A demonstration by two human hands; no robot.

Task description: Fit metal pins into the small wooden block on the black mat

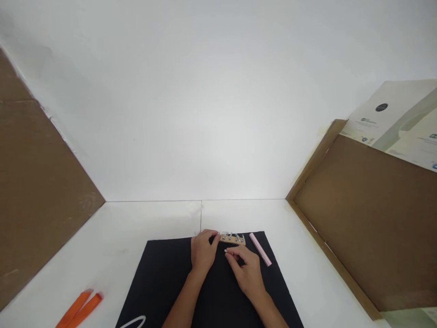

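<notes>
The left hand [204,253] and the right hand [246,272] are both on a flat black square sheet [160,278]. Near the far edge of the sheet lies a short tan wooden strip with small shiny metal knobs [232,238]. Thin clear loops [225,234] stick up along it, but they are hard to see.

The left fingers [212,240] lie on the left end of the wooden strip. They are close together and bent a little, but I cannot tell if they are gripping it. The right thumb and finger tips [228,251] come close together just below the strip. They may be pinching something very small, but I cannot tell. The hands are working at the strip right now.

A thin pink stick [260,249] lies on the sheet, just to the right of the strip. A thin white loop [133,322] shows at the bottom edge of the sheet. Two bright orange strips [80,310] lie on the white table [102,246]. Brown cardboard panels [37,182] stand at the left, and another [362,218] stands at the right, with a white printed sheet [389,114] on top.
</notes>
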